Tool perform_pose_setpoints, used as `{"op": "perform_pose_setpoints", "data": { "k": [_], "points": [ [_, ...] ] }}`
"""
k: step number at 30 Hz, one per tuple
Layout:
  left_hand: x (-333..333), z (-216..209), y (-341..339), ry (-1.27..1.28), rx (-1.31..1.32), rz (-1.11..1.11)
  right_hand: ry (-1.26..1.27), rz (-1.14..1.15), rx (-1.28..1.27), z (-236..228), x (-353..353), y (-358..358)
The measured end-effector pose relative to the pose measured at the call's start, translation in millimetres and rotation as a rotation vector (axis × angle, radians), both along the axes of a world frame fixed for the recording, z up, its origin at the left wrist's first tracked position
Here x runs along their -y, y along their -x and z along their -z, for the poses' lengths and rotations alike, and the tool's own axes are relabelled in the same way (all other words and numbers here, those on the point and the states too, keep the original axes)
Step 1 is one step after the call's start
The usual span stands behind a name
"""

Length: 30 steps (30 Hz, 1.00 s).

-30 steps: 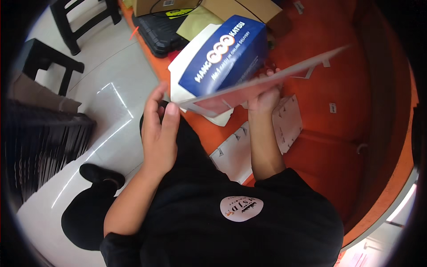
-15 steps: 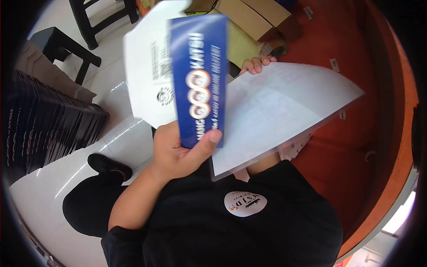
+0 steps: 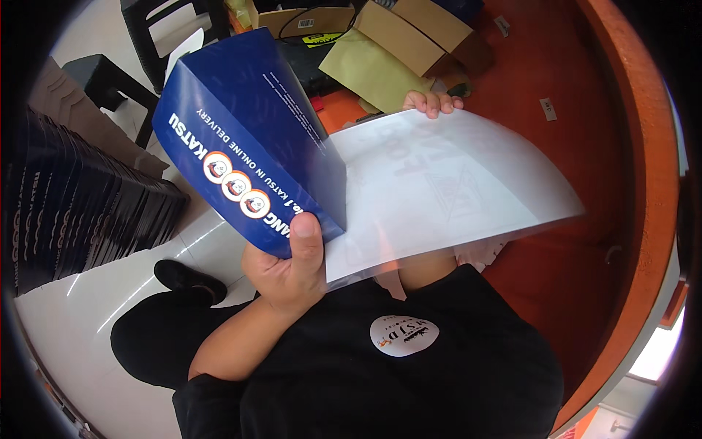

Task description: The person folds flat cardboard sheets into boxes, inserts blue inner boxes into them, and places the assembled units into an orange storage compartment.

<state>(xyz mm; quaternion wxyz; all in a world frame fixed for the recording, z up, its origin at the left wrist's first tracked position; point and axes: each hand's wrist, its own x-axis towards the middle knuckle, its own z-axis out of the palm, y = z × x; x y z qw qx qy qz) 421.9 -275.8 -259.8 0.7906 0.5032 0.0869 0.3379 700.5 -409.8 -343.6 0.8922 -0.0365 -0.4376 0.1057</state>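
Observation:
My left hand (image 3: 285, 271) is closed on the near corner of a dark blue printed cardboard box (image 3: 219, 139), its thumb pressed on the outer face. The box is tilted up to the left, with a small white flap showing at its far end. Beside it, my right hand (image 3: 434, 102) grips the far edge of a white sheet in a clear plastic sleeve (image 3: 453, 175), fingers curled over the top. The sheet bows to the right and hides the rest of that hand. Its left edge meets the box, and faint print shows through it.
A tall stack of blue flattened boxes (image 3: 88, 212) stands at the left. Dark plastic stools (image 3: 110, 88) are behind it on the tiled floor. Across the red-orange table (image 3: 570, 241) lie an open brown carton (image 3: 402, 36), a yellowish envelope (image 3: 373, 73) and small white labels (image 3: 548, 110).
My left hand has turned the box, so its broad blue faces show instead of a narrow blue strip and white inside. The sheet's free corner has dropped down and slightly left.

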Motion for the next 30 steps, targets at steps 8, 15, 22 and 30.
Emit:
{"op": "perform_pose_setpoints", "data": {
  "k": [8, 15, 22, 30],
  "points": [
    [-12, -11, 5, 0.063, -0.012, 0.017, -0.003, -0.004, 0.061, -22, -8, 5],
    [-15, -16, -1, -0.004, -0.184, 0.019, 0.05, 0.096, -0.406, -4, -2, 34],
    [-25, 19, -26, -0.209, -0.24, 0.112, 1.073, 0.634, -1.057, 1, -17, 55],
    [-4, 44, -21, -0.409, -0.222, 0.217, 1.456, 0.73, 0.169, -64, -18, 215]
  ]
}}
